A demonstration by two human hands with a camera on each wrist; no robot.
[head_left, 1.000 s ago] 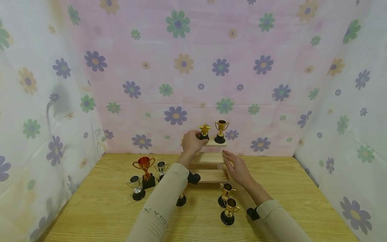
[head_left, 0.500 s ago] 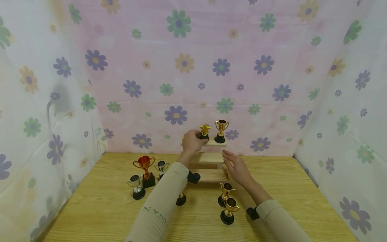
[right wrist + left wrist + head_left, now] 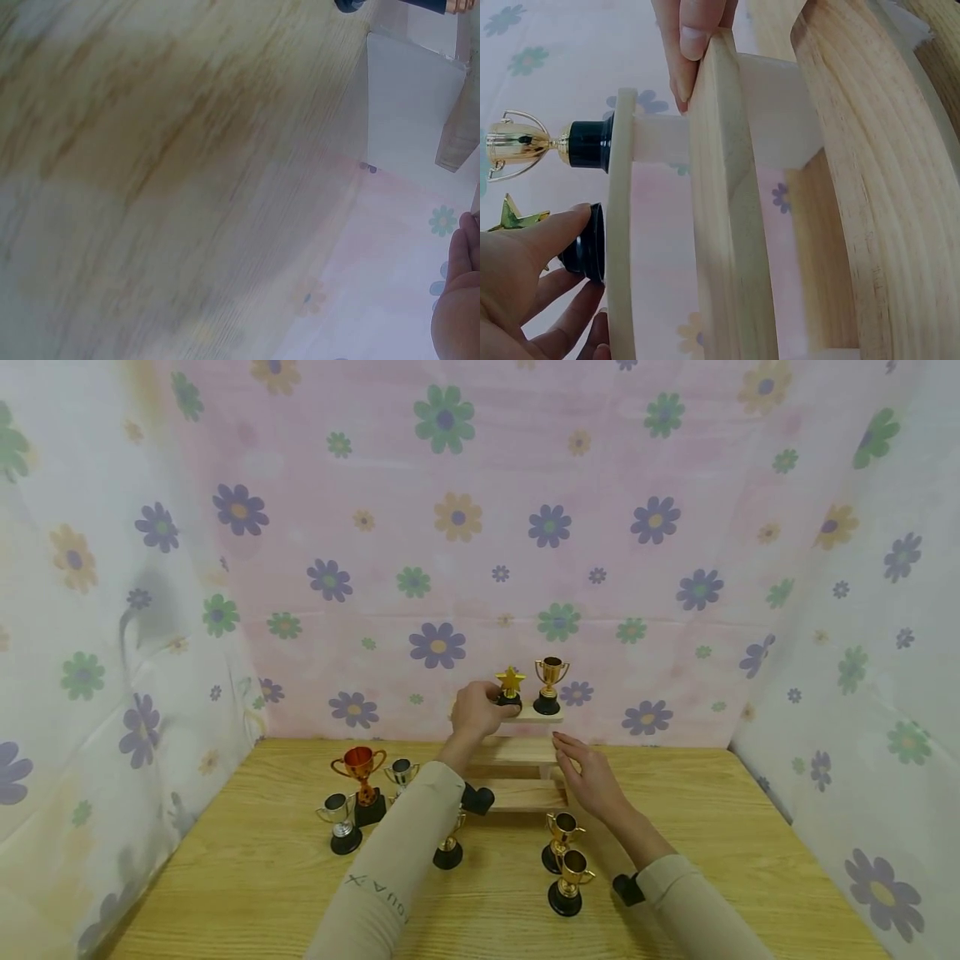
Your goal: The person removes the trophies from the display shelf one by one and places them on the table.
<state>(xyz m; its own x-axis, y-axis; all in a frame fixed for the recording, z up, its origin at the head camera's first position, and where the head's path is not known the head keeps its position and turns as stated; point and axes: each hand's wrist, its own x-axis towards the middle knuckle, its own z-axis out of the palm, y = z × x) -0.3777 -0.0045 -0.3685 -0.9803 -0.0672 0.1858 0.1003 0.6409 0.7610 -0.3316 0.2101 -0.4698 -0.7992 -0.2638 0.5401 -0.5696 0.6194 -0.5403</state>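
Note:
On the top board of a stepped wooden stand (image 3: 517,750), my left hand (image 3: 476,710) pinches the black base of a gold star trophy (image 3: 511,681). The left wrist view shows thumb and fingers around that base (image 3: 585,244), with the star partly hidden. To its right, a gold cup trophy (image 3: 551,672) stands upright on the same board. My right hand (image 3: 592,777) rests its extended fingers against the right end of the middle board, and its fingertips (image 3: 694,41) touch that board in the left wrist view.
Two gold cup trophies (image 3: 570,872) stand in front of the stand, another gold trophy (image 3: 448,847) beside the left sleeve. Further left are a reddish-bronze trophy (image 3: 360,772) and silver trophies (image 3: 341,822), one partly covered by the sleeve. Flowered cloth (image 3: 487,527) encloses the wooden table (image 3: 247,860).
My left forearm has shifted slightly left, uncovering more of the gold trophy beside it. The left hand's hold on the star trophy and the right hand's place look the same.

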